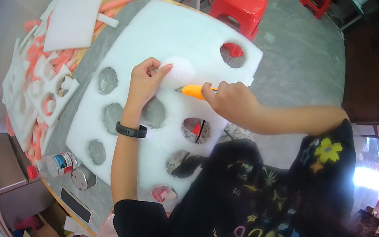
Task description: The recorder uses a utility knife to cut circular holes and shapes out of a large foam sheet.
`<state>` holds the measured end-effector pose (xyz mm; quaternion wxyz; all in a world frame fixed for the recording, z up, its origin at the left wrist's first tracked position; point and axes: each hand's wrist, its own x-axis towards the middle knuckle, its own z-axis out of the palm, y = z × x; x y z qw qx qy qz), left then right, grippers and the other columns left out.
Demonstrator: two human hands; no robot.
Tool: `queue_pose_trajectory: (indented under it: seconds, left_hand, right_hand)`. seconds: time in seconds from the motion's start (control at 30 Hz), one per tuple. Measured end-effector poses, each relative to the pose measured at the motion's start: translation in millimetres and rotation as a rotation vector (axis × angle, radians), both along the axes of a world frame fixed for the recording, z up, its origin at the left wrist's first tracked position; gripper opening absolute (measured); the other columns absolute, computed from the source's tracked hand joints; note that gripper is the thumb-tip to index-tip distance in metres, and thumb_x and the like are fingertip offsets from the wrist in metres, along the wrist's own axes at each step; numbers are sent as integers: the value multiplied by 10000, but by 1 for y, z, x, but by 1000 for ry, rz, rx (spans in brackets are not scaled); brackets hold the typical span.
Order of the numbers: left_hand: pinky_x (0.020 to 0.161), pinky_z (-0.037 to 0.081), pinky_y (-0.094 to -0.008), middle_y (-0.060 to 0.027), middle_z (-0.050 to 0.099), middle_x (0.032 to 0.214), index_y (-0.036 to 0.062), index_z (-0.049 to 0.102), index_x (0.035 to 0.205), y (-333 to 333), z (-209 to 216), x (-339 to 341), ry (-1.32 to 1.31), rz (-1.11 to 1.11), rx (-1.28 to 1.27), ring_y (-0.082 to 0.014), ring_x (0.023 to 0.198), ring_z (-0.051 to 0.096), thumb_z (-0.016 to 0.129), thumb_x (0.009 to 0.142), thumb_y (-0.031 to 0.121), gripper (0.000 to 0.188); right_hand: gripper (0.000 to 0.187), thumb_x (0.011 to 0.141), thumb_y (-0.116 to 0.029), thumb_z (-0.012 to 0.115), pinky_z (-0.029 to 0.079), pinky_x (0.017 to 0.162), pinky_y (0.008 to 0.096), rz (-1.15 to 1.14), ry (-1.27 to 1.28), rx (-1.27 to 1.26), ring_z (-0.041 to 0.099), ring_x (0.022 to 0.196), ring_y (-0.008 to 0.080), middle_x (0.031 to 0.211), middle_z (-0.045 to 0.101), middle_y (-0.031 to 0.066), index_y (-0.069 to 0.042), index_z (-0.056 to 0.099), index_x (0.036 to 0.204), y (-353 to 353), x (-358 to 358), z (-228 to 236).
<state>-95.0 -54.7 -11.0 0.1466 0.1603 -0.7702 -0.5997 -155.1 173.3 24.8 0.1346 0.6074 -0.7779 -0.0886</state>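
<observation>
A large white foam sheet (pixel 139 38) with several round holes lies across the table in front of me. My left hand (pixel 147 78), a black band on its wrist, is closed with thumb and curled fingers at the left edge of a round white foam disc (pixel 179 71). The disc rests on or in the sheet; which of these I cannot tell. My right hand (pixel 233 100) grips an orange utility knife (pixel 192 92). Its blade points left and touches or nearly touches the foam just below the disc.
White and pink foam scraps (pixel 43 76) pile up at the far left. Along the table's left side are a clear bottle (pixel 55 165) with a red cap, a metal can (pixel 83 178) and a phone (pixel 75 205). A red stool (pixel 241 7) stands beyond the sheet; people sit farther off.
</observation>
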Motion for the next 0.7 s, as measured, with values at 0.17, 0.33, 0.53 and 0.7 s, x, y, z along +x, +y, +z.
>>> queue_pose_trajectory:
  seconds: [0.17,0.33,0.53,0.7]
  left_hand:
    - [454,235,-190,82,400,567,49,512,700,-3,-7,-1,4,-19,52,-3,521,301,661,815,209,247]
    - [458,237,-193,82,372,564,60,490,690,-2,-2,-1,-49,-31,-7,-9,525,294,659,817,222,266]
    - [458,238,-204,75,353,556,54,482,684,0,-3,-1,-75,-9,-39,-18,523,287,665,809,235,285]
    - [494,302,-171,64,503,654,55,518,747,0,-3,-3,-80,-29,-80,4,576,387,604,863,191,198]
  right_hand:
    - [335,746,-150,595,379,372,265,76,-44,-22,497,414,121,560,487,12,-20,512,1043,20,-20,6]
    - [344,737,-140,601,371,369,260,83,-47,4,493,417,117,561,486,6,-11,505,1041,21,-18,15]
    - [345,742,-115,591,353,387,264,39,-36,136,474,447,114,573,462,5,-19,498,1059,0,-11,30]
    - [445,666,-156,647,365,367,268,60,204,270,486,478,116,562,478,-37,1,492,1052,-14,-4,23]
